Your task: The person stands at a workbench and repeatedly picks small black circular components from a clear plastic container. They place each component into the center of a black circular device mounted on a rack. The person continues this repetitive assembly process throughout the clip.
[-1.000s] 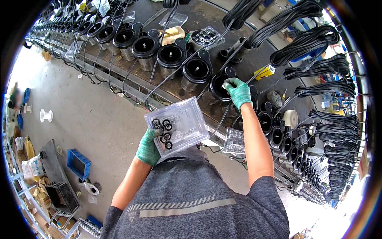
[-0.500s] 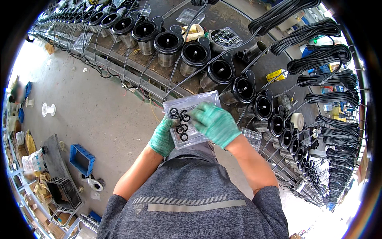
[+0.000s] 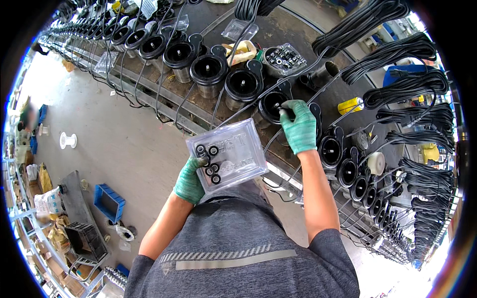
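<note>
In the head view, the person's green-gloved left hand grasps the clear tray by its left edge, thumb hooked over the top; several black rings lie inside the tray, bunched along its left side close to that thumb. Beyond the tray and to its right, the right hand, gloved alike, is at the mouth of a metal cup, thumb and finger drawn near the short pin in its middle; whether a ring is pinched there cannot be told. More cups of the same kind stand in a row along the bench, past the tray on both sides. The step in hand looks like fitting a ring over that pin, and the next move seems to call for square alignment and gentle pressure.
</note>
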A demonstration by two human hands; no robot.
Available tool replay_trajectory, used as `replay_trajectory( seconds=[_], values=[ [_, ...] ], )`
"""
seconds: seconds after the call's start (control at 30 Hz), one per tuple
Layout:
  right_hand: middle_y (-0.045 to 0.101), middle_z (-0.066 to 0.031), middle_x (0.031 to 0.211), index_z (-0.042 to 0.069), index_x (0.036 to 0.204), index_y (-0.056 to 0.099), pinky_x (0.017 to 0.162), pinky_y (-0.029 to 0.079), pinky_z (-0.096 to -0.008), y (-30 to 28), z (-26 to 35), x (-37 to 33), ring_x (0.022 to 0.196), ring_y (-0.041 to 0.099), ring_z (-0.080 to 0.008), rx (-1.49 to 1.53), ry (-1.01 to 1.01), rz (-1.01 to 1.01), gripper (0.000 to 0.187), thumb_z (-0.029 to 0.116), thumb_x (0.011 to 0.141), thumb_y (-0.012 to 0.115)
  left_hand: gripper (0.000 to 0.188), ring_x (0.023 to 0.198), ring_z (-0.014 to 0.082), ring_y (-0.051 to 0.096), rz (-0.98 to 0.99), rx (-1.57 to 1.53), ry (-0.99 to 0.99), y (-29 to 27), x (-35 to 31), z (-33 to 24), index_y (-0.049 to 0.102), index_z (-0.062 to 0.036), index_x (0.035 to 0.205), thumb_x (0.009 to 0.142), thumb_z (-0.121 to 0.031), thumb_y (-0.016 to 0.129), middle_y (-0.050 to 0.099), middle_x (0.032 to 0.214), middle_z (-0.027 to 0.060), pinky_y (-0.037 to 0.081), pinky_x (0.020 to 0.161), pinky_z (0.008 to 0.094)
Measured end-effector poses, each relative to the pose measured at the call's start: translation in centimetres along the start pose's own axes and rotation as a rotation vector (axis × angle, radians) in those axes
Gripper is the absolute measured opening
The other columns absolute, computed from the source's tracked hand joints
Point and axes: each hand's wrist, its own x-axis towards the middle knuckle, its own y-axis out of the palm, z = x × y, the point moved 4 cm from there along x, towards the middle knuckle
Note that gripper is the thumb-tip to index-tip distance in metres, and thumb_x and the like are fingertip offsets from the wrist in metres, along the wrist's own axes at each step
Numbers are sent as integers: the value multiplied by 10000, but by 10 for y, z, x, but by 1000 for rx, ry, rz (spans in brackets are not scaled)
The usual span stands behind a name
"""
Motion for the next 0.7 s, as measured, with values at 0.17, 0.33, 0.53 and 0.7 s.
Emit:
replay_trajectory(
  seconds=[0.17, 0.33, 0.53, 0.7],
  values=[
    [709, -113, 1066, 72, 1040, 722, 853, 579, -433, 34, -56, 8, 964, 694, -350, -164, -99, -25, 152, 70, 890, 742, 661, 1198, 360, 689, -64, 49, 40, 16, 4, -13, 569, -27, 1452, 921, -385, 733, 681, 1360, 197, 580, 1031, 519],
    [714, -112, 1065, 93, 1047, 727, 876, 563, -459, 38, -58, 8, 971, 675, -352, -183, -166, 6, 167, 93, 881, 746, 668, 1174, 345, 703, -68, 46, 43, 18, 19, -16, 571, -40, 1455, 931, -424, 728, 692, 1346, 189, 593, 1012, 502],
    [721, -117, 1070, 86, 1042, 739, 921, 564, -461, 32, -50, 9, 1002, 678, -349, -214, -222, 87, 205, 36, 843, 720, 670, 1162, 336, 708, -80, 95, -15, 18, 35, -32, 581, -29, 1439, 932, -440, 734, 700, 1331, 191, 594, 1009, 497],
    [721, -127, 1071, 64, 1052, 737, 832, 603, -394, 22, 11, 5, 965, 699, -331, -15, -58, 1, 202, -22, 880, 676, 674, 1153, 323, 706, 40, 72, -109, 22, 50, -52, 579, -11, 1437, 948, -449, 733, 706, 1308, 182, 585, 1029, 477]
  ],
)
